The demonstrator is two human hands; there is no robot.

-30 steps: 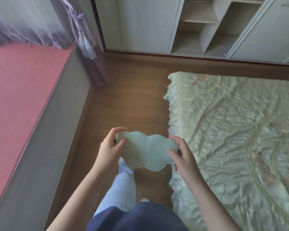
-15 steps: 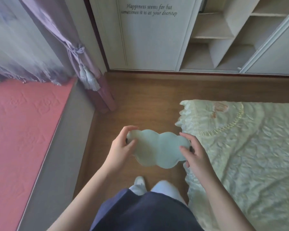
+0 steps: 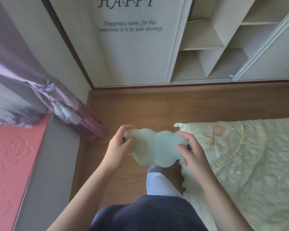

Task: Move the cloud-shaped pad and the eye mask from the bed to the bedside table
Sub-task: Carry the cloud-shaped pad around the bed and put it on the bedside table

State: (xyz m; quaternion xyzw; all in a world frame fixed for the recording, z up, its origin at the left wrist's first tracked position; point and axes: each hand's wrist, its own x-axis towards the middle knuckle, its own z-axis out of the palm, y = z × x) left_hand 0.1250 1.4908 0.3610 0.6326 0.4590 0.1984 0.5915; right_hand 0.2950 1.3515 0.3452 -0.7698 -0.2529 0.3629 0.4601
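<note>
- Pale mint, cloud-shaped soft fabric pad [image 3: 154, 148]: off the bed, held in the air in front of you over the brown wood floor [image 3: 140, 107], flat face up toward the camera.
- Your left hand [image 3: 118, 147] pinches the pad's left lobe, thumb on top, fingers curled behind. Your right hand [image 3: 193, 151] pinches the right lobe the same way. Both are closed on the pad, neither free.
- Two-end hold likely keeps the floppy piece spread flat instead of folding, which makes it easy to lay down in one go.
- A small dark bit shows at each end under your fingers, possibly a strap or the eye mask behind the pad; can't tell. No separate eye mask is visible.
- The pad hangs just beside the frilled corner of the pale green quilted bedspread [image 3: 249, 164], clear of it.
- Bedside table isn't in view. Ahead are only the white wardrobe door with lettering [image 3: 132, 47], open shelves [image 3: 223, 47], and on your left a purple tied curtain [image 3: 65, 107] and pink mat [image 3: 10, 164].
- Judgement: carry phase, placement not started. You'll need to turn to find the table.
</note>
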